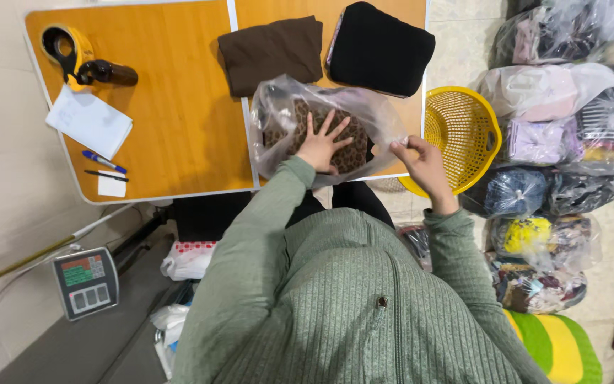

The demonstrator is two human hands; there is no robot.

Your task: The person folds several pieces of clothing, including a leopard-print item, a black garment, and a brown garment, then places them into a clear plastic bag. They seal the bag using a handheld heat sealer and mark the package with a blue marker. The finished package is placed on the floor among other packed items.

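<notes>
A clear plastic bag lies on the wooden table with a leopard-print garment inside it. My left hand lies flat on the bag with fingers spread, pressing the garment down. My right hand pinches the bag's right edge at the table's corner. Behind the bag sit a folded brown garment and a folded black garment.
A yellow tape dispenser, a dark bottle, paper sheets and pens lie on the table's left. A yellow plastic basket and several bagged clothes are on the floor at right. A digital scale display is lower left.
</notes>
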